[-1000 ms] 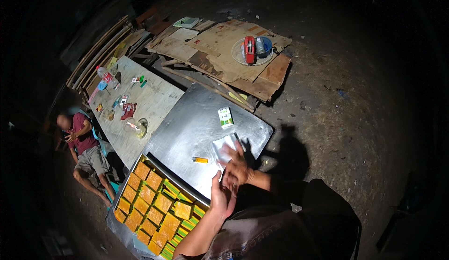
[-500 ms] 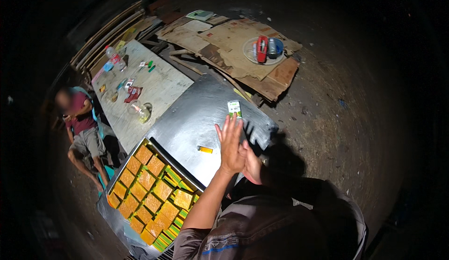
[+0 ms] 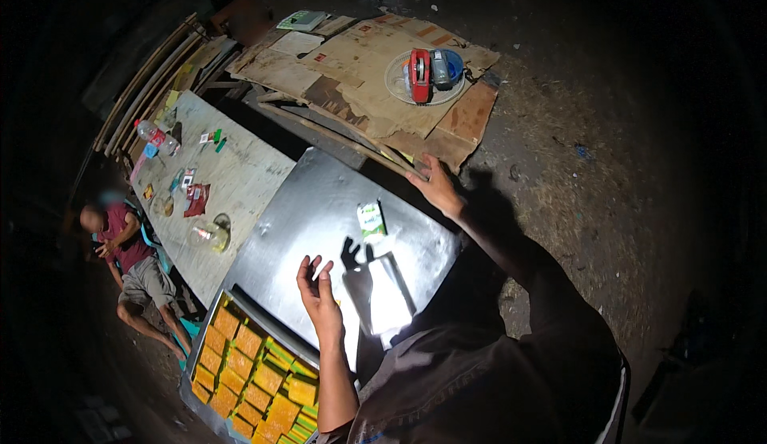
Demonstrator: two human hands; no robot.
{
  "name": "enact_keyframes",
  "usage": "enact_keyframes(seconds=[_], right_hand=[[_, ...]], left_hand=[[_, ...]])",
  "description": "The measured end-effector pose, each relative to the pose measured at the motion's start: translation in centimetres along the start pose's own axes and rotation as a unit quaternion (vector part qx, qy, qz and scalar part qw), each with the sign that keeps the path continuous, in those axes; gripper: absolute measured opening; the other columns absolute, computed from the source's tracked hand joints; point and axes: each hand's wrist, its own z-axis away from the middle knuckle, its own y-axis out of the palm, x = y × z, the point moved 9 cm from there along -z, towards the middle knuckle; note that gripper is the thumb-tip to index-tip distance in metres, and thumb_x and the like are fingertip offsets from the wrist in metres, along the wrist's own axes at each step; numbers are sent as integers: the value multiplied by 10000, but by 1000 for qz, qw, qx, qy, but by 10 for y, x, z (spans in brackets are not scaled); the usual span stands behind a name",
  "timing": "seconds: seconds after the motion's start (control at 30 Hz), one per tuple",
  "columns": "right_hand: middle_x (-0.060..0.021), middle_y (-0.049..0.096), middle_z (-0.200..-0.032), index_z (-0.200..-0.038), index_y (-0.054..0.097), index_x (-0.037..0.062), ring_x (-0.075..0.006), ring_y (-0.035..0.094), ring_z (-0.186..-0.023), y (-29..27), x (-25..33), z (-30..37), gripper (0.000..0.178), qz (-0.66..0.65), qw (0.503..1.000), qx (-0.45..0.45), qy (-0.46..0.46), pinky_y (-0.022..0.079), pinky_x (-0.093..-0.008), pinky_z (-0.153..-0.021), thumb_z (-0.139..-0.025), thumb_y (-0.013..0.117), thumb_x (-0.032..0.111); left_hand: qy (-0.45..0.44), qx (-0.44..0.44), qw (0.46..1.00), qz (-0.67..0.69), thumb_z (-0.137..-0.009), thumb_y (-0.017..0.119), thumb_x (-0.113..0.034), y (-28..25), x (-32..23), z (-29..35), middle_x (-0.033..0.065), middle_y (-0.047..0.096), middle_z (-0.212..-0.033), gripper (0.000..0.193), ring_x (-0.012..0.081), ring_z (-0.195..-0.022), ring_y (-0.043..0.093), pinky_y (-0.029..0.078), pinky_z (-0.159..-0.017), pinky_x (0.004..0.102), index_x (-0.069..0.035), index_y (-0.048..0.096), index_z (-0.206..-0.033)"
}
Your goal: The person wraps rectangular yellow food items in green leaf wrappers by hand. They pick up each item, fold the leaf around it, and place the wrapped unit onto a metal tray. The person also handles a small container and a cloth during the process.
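My left hand (image 3: 319, 296) is raised over the metal table (image 3: 300, 204), its fingers loosely bent and apart, holding nothing. A sliver of the orange lighter (image 3: 336, 302) shows beside it; the rest is hidden. Farther out lies a white and green pack (image 3: 371, 220). My right hand (image 3: 438, 188) stretches to the table's far right edge, fingers extended and apart, nothing in them. Just beyond its fingertips are a wooden pole (image 3: 339, 138) and the cardboard-covered table. Between my hands and body, a flat rectangular area (image 3: 389, 296) glares white; I cannot tell what it is.
A tray of orange-topped square pieces (image 3: 248, 376) with green and yellow sides stands at lower left. A pale table (image 3: 240, 172) holds a bottle (image 3: 157, 137) and a cup (image 3: 209, 237). A basket (image 3: 393, 84) sits on cardboard (image 3: 351, 68). A person (image 3: 132, 244) sits at left.
My hands, pressed together before, have parted: the left moved left and down, the right reached up and outward. The view has shifted, and the lighter is now mostly covered.
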Motion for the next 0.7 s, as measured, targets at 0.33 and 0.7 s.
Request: enact_keyframes(seconds=[0.33, 0.7], right_hand=[[-297, 382, -1490, -1519, 214, -66, -381, 478, -1324, -29, -180, -308, 1245, 169, 953, -248, 25, 393, -447, -1097, -639, 902, 483], [-198, 595, -1273, -1311, 513, 5, -304, 628, -1113, -42, -183, -379, 735, -97, 940, -320, -76, 541, -409, -932, -681, 889, 57]], left_hand=[[-34, 134, 988, -74, -978, 623, -92, 220, 7, -117, 132, 612, -1287, 440, 214, -1210, 590, 450, -1041, 351, -10, 469, -1383], [-82, 112, 988, -64, -994, 634, -197, 327, 37, -146, 113, 627, -1240, 417, 193, -1212, 579, 428, -1064, 333, -14, 515, -1350]])
